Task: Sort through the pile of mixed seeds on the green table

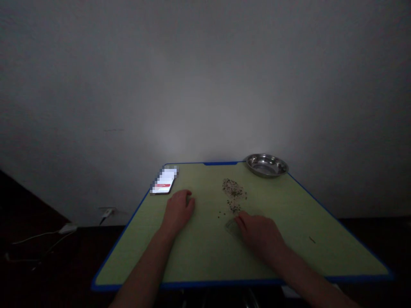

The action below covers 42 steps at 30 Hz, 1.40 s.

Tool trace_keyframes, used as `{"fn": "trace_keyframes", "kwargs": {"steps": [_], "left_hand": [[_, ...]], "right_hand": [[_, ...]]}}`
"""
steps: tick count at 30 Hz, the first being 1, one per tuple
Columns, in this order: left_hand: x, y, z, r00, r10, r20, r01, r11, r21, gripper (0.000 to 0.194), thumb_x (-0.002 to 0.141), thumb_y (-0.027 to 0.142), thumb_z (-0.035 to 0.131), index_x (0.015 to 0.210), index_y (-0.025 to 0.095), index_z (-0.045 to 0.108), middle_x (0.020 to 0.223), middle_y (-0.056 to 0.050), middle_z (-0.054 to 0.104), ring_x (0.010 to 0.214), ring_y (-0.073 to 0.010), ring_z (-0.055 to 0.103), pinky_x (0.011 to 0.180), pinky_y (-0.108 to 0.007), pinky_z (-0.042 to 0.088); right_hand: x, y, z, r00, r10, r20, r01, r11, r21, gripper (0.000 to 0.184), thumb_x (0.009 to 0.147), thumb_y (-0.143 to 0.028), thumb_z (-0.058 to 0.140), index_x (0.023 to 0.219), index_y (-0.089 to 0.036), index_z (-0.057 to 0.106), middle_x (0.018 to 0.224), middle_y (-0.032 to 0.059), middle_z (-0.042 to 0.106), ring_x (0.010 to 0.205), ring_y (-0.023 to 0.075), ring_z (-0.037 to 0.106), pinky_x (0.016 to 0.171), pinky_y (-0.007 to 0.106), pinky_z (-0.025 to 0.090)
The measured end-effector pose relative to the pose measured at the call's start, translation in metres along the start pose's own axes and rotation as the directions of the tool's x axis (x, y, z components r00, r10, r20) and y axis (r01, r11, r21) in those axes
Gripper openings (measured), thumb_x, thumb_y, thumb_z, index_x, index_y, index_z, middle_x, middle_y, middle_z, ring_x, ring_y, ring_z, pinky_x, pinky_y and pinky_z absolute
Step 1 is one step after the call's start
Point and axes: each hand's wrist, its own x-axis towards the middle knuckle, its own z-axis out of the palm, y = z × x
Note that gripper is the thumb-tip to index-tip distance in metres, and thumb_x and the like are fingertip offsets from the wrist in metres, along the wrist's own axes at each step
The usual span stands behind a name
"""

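A small heap of dark seeds or grains [233,194] lies on the green table [289,226] with the blue rim. My right hand [260,235] rests on the table just in front of the heap, fingers curled and pointing at it, with a small pale thing [230,225] at its fingertips that I cannot make out. My left hand [179,210] lies to the left of the heap, knuckles up and fingers curled under, and I see nothing in it. The room is dim.
A steel bowl [267,165] stands at the table's far right corner. A lit phone [164,181] lies near the far left edge. A white wall stands behind the table. A cable and plug [67,229] lie on the dark floor at the left.
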Motion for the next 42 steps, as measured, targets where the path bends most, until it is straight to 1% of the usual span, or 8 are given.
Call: {"fn": "trace_keyframes", "kwargs": {"steps": [6,11,19,24,32,36,38,42], "left_hand": [[0.001,-0.002,0.002,1.0,0.002,0.009,-0.002,1.0,-0.005,0.032,0.084,0.031,0.043,0.105,0.012,0.057,0.108,-0.012,0.063,0.102,-0.0233,0.056,0.091,-0.038,0.042],[0.0,-0.001,0.001,1.0,-0.003,0.011,0.003,1.0,0.001,0.031,0.084,0.029,0.043,0.106,0.013,0.057,0.107,-0.012,0.063,0.104,-0.0227,0.055,0.091,-0.037,0.042],[0.0,0.0,0.0,1.0,0.001,0.016,-0.002,1.0,0.014,0.03,0.084,0.029,0.044,0.106,0.014,0.057,0.108,-0.012,0.063,0.104,-0.0227,0.055,0.092,-0.037,0.041],[0.0,-0.001,0.0,1.0,-0.004,0.017,0.003,1.0,0.013,0.031,0.083,0.029,0.044,0.107,0.012,0.057,0.108,-0.012,0.063,0.104,-0.0227,0.056,0.091,-0.036,0.042],[-0.001,-0.001,-0.001,1.0,0.005,0.01,-0.005,1.0,0.005,0.03,0.083,0.027,0.045,0.105,0.011,0.057,0.107,-0.012,0.063,0.104,-0.0231,0.055,0.091,-0.037,0.042],[-0.001,0.0,-0.002,1.0,-0.001,0.017,0.001,1.0,0.008,0.029,0.083,0.028,0.046,0.105,0.013,0.057,0.106,-0.011,0.063,0.104,-0.0227,0.055,0.091,-0.036,0.042],[0.0,0.001,-0.002,1.0,-0.004,0.021,0.004,1.0,0.014,0.03,0.083,0.029,0.045,0.106,0.013,0.056,0.106,-0.012,0.063,0.104,-0.023,0.055,0.091,-0.037,0.041],[0.001,0.001,-0.001,1.0,-0.009,0.017,0.008,1.0,0.023,0.029,0.083,0.028,0.045,0.105,0.013,0.057,0.107,-0.012,0.063,0.104,-0.0231,0.055,0.092,-0.037,0.041]], "right_hand": [[0.015,0.01,-0.001,0.999,0.034,0.013,-0.033,0.999,-0.04,0.035,0.095,-0.036,0.03,0.09,-0.021,0.062,0.074,0.007,0.071,0.066,0.0234,0.067,0.054,0.029,0.04],[0.024,0.012,-0.001,0.998,0.063,0.0,-0.063,0.997,-0.054,0.039,0.096,-0.037,0.028,0.087,-0.02,0.062,0.073,0.0074,0.07,0.066,0.0232,0.067,0.054,0.029,0.041],[0.033,0.01,0.0,0.999,0.041,-0.019,-0.042,0.998,-0.049,0.038,0.096,-0.036,0.029,0.09,-0.018,0.062,0.075,0.0088,0.07,0.068,0.0205,0.066,0.056,0.027,0.04],[0.043,0.009,0.003,0.999,0.032,-0.042,-0.033,0.999,-0.03,0.04,0.096,-0.037,0.027,0.087,-0.018,0.062,0.078,0.0085,0.071,0.07,0.0205,0.066,0.058,0.027,0.042],[0.063,0.021,-0.002,0.993,0.114,-0.027,-0.116,0.99,-0.081,0.042,0.096,-0.039,0.026,0.096,-0.016,0.062,0.083,0.0115,0.071,0.074,0.0217,0.067,0.06,0.028,0.043],[0.058,0.03,-0.003,0.995,0.098,-0.026,-0.1,0.992,-0.079,0.041,0.097,-0.038,0.025,0.098,-0.018,0.061,0.082,0.0097,0.071,0.073,0.022,0.067,0.058,0.028,0.042],[0.051,0.032,-0.004,0.996,0.086,-0.003,-0.086,0.993,-0.077,0.041,0.096,-0.038,0.025,0.098,-0.019,0.061,0.081,0.0088,0.071,0.071,0.0221,0.067,0.057,0.028,0.041],[0.04,0.03,-0.008,0.999,0.039,0.023,-0.038,0.998,-0.055,0.04,0.096,-0.038,0.026,0.094,-0.019,0.061,0.081,0.0084,0.071,0.071,0.0223,0.067,0.058,0.028,0.041]]}}
